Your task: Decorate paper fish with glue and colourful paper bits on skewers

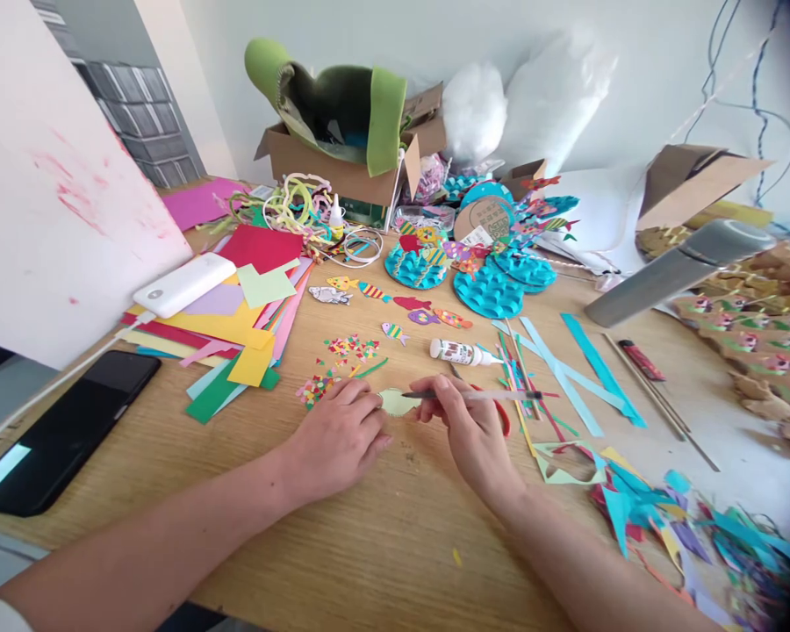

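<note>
A small pale green paper fish shape (397,402) lies on the wooden table between my hands. My left hand (339,434) rests at its left edge, fingers bent together and pressing on it. In my right hand (470,430) is a slim dark pen (493,396), pinched by the fingers, its tip touching the green paper. Red-handled scissors (504,420) lie partly hidden behind my right hand. Just beyond are a white glue bottle (457,352), several decorated paper fish (395,333) and a scatter of tiny coloured paper bits (352,348).
Coloured paper sheets (254,321) with a white power bank (184,285) and a black phone (66,434) are left. Blue paper strips (602,369), scraps (638,496) and a grey flask (671,272) are right. Blue egg-tray discs (487,294) and a cardboard box (342,180) stand behind.
</note>
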